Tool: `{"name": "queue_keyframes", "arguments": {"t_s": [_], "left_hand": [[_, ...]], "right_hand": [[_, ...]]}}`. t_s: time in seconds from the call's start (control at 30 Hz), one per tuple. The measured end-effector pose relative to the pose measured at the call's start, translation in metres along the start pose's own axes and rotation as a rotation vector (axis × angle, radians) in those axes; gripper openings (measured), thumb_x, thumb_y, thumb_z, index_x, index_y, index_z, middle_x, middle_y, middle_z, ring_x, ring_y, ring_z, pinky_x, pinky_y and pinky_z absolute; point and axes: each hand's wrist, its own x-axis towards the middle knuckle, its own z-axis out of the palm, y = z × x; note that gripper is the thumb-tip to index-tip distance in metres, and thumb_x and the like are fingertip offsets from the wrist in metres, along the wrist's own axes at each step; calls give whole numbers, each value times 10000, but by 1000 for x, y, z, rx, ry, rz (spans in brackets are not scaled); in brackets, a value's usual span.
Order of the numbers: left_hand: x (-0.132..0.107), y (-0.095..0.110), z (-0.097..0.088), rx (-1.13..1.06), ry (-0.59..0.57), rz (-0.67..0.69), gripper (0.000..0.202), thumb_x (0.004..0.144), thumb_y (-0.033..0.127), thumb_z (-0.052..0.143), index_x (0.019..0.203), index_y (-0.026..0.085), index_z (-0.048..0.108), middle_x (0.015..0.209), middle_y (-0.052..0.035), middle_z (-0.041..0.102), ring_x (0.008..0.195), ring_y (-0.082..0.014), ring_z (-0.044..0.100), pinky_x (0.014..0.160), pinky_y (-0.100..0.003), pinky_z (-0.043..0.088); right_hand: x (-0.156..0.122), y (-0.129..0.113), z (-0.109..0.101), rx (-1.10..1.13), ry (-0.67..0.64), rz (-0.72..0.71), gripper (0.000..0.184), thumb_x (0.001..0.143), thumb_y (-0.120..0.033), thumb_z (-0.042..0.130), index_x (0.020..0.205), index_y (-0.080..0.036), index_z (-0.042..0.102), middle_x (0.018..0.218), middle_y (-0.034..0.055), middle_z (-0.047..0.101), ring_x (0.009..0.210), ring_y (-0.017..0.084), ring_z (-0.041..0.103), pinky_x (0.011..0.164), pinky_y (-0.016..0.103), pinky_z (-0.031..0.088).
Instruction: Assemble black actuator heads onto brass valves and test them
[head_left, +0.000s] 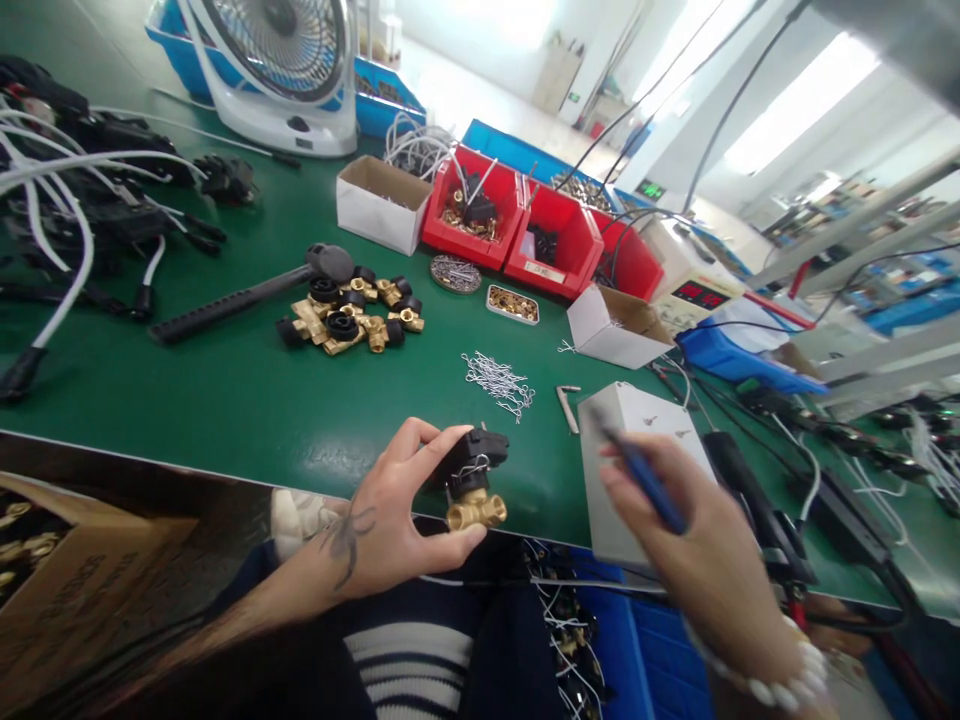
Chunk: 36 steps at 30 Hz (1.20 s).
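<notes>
My left hand (pixel 409 500) grips a valve assembly at the front edge of the table, thumb below and fingers above. The assembly is a brass valve body (pixel 477 510) with a black actuator (pixel 480 450) on top. A wire spring clip (pixel 470 467) sits across the joint between them. My right hand (pixel 675 490), a little blurred, is closed around a blue-handled tool (pixel 646 480) whose dark tip is smeared by motion. That hand is over a light grey box (pixel 622 470). Beyond both hands lies a loose pile of wire clips (pixel 499 383), with a small metal L-shaped piece (pixel 568 408) nearby.
Brass valves with black caps (pixel 352 312) and a black rubber mallet (pixel 255 295) lie left of centre. Red bins (pixel 551 240), white boxes (pixel 382 205) and a fan (pixel 300 125) line the back. Cabled black parts (pixel 90 200) fill the left. A blue crate (pixel 645 640) stands below the edge.
</notes>
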Motion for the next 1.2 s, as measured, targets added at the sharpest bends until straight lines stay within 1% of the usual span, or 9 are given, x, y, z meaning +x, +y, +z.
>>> {"name": "queue_keyframes", "arguments": {"t_s": [0.1, 0.23, 0.3, 0.47, 0.63, 0.83, 1.0, 1.13, 1.2], "left_hand": [[-1, 1, 1, 8, 2, 12, 650, 753, 294, 683, 1360, 202, 472, 1094, -57, 501, 953, -195, 543, 852, -357, 532], [-2, 1, 2, 12, 0, 8, 660, 751, 292, 686, 1367, 215, 460, 1095, -53, 492, 955, -195, 538, 859, -364, 529], [-2, 0, 2, 12, 4, 7, 656, 756, 288, 681, 1369, 234, 456, 1089, -46, 492, 946, -192, 539, 854, -364, 529], [-2, 0, 4, 18, 17, 51, 656, 749, 281, 680, 1363, 215, 457, 1090, -51, 498, 947, -191, 540, 831, -349, 530], [-1, 1, 3, 10, 16, 9, 650, 747, 285, 684, 1356, 247, 460, 1079, -42, 488, 929, -188, 539, 833, -353, 532], [0, 1, 4, 2, 3, 33, 655, 748, 289, 689, 1357, 219, 460, 1103, -51, 495, 971, -196, 548, 861, -356, 529], [0, 1, 3, 3, 6, 26, 665, 744, 285, 703, 1361, 237, 458, 1079, -34, 486, 945, -179, 541, 854, -336, 527], [-1, 1, 4, -7, -3, 31, 674, 741, 281, 710, 1363, 220, 461, 1101, -38, 487, 970, -179, 539, 863, -329, 524], [0, 1, 5, 0, 2, 43, 680, 740, 283, 709, 1367, 206, 459, 1107, -43, 488, 983, -183, 539, 873, -331, 522]], "right_hand": [[-2, -1, 2, 146, 401, 8, 121, 869, -292, 594, 974, -241, 561, 833, 11, 608, 671, 153, 575, 607, 288, 473], [-1, -5, 4, -68, -166, -50, 118, 816, -193, 554, 924, -224, 590, 723, 6, 599, 593, 154, 561, 526, 268, 454], [-1, -5, 0, -135, -241, -69, 133, 815, -190, 555, 930, -220, 613, 702, 2, 601, 586, 152, 560, 523, 261, 450], [-5, -1, 2, 62, 374, -62, 68, 881, -235, 553, 943, -241, 526, 781, -8, 552, 655, 140, 561, 597, 255, 473], [-4, -1, 1, -120, -187, -44, 60, 802, -194, 573, 855, -219, 586, 714, 10, 629, 565, 156, 580, 501, 262, 437], [-7, -1, 1, 19, 354, -34, 60, 859, -266, 572, 894, -231, 538, 705, -22, 548, 582, 126, 543, 538, 239, 454], [-7, 0, 5, -177, -272, -19, 8, 789, -218, 553, 796, -217, 555, 638, -8, 592, 491, 134, 528, 462, 254, 400], [-6, 1, -4, -40, 235, -15, 67, 858, -290, 568, 886, -231, 552, 695, -18, 572, 579, 134, 558, 536, 247, 450], [-9, 2, 1, -30, 227, -17, 45, 847, -261, 563, 855, -233, 529, 667, -29, 548, 547, 128, 536, 518, 245, 432]]}}
